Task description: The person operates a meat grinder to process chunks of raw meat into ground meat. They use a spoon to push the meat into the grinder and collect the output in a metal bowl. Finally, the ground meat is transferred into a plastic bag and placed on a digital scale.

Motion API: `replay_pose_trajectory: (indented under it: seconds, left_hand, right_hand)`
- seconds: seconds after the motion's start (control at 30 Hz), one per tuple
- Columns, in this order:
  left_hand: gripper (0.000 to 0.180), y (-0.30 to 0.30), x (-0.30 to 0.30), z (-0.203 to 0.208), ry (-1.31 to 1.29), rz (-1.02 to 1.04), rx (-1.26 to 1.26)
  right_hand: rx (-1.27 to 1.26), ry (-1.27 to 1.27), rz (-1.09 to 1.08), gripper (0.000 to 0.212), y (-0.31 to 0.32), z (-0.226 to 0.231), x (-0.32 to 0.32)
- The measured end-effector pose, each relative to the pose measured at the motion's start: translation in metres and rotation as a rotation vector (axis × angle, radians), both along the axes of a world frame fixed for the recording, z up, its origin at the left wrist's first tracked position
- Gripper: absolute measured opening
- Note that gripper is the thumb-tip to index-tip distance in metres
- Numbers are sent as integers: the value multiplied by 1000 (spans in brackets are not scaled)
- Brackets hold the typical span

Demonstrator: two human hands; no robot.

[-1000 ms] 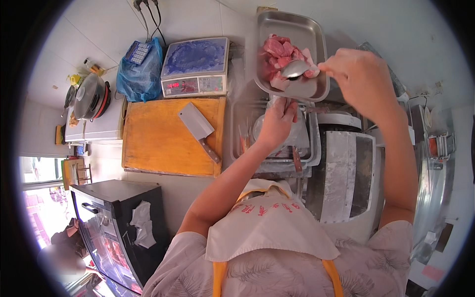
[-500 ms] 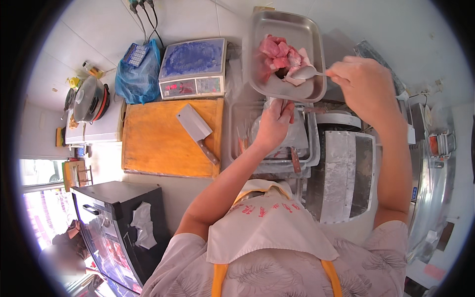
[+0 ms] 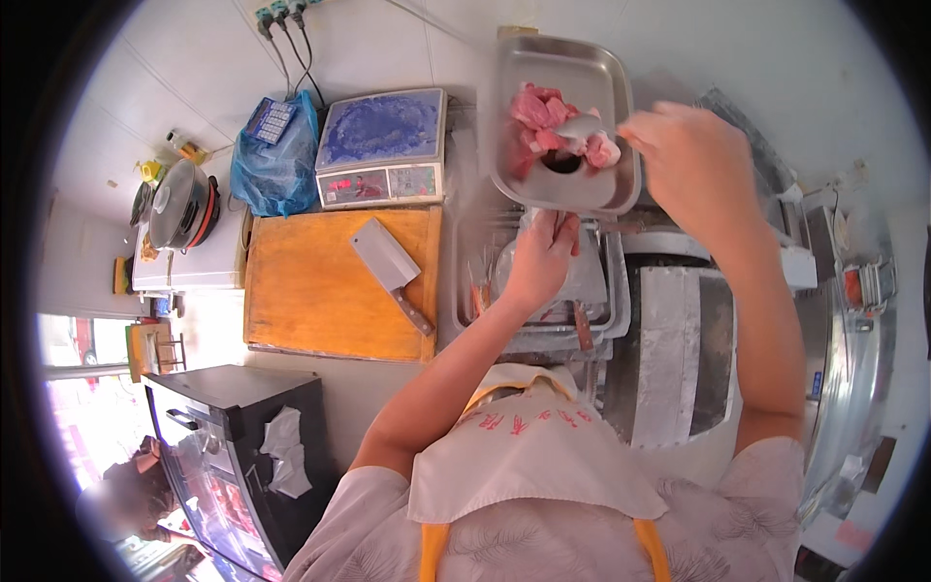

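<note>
My right hand (image 3: 693, 160) is closed around the handle of a metal spoon (image 3: 580, 126). The spoon's bowl lies against raw meat chunks (image 3: 535, 107) in a deep steel tray (image 3: 606, 73). A dark round opening (image 3: 562, 163) shows in the tray floor, with meat beside it. Just below the tray's near edge, my left hand (image 3: 543, 260) is closed, thumb upward; a pale bit shows at its fingertips, but what it grips cannot be made out. Under that hand lies a second steel tray (image 3: 461, 291) holding a clear bag and a brown-handled tool (image 3: 582, 325).
To the left, a cleaver (image 3: 386, 257) rests on a wooden cutting board (image 3: 301, 291). Behind it stand a scale (image 3: 378, 131) and a blue bag (image 3: 276, 170) with a calculator on top. A black display cabinet (image 3: 242, 388) is at lower left, a grey machine (image 3: 669, 349) at right.
The spoon has moved left and upward over the meat. A pink chunk now sits at the right of the opening, which is more exposed. My left hand stays below the tray.
</note>
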State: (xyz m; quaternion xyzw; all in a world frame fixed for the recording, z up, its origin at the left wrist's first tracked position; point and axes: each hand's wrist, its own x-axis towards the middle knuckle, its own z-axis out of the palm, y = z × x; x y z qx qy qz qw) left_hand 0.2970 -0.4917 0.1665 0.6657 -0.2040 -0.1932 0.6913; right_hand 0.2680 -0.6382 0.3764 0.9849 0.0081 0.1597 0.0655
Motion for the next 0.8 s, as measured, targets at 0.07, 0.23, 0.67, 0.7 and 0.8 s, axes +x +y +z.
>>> replay_pose_trajectory:
  seconds: [0.07, 0.23, 0.67, 0.7, 0.8]
  left_hand:
    - [19, 0, -2, -3, -24, -9, 7]
    - [19, -1, -3, 3, 20, 20, -47]
    - [16, -2, -2, -5, 28, -6, -48]
    - [16, -2, -1, -8, 33, -6, -49]
    - [16, -4, -2, -11, -18, 16, -60]
  right_hand:
    - [8, 27, 29, 9, 1, -19, 13]
    - [47, 157, -10, 9, -2, -38, 8]
    - [31, 125, 11, 5, 6, -38, 21]
    - [45, 158, -22, 5, 1, -37, 14]
    - [95, 272, -50, 9, -4, -44, 15]
